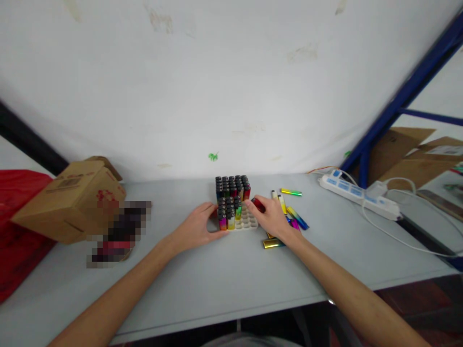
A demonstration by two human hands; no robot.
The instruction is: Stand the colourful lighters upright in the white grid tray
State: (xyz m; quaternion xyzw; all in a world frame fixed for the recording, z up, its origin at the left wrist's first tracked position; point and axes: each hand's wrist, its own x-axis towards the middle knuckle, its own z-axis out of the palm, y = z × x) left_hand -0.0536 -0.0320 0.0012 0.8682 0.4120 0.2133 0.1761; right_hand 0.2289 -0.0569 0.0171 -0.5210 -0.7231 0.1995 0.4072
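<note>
Several upright lighters (231, 188) with black tops fill the back rows and left side of a pale tray (249, 222) with round holes; its front right holes are bare. My left hand (195, 225) grips the tray's left side, thumb along the front corner and fingers at the side. Above the tray's right part, my right hand (273, 214) pinches a dark red lighter (257, 204). Beside and partly under that hand lie loose shiny lighters, among them a yellow-blue one (298, 218), a gold one (273, 243) and a green-yellow one (291, 192).
A cardboard box (72, 197) and a red bag (21, 226) stand at the left, near a pixelated dark item (121, 233). On the right, a white power strip (360, 196) trails cables across the grey table (202, 284). A blue metal frame (405, 96) rises behind it.
</note>
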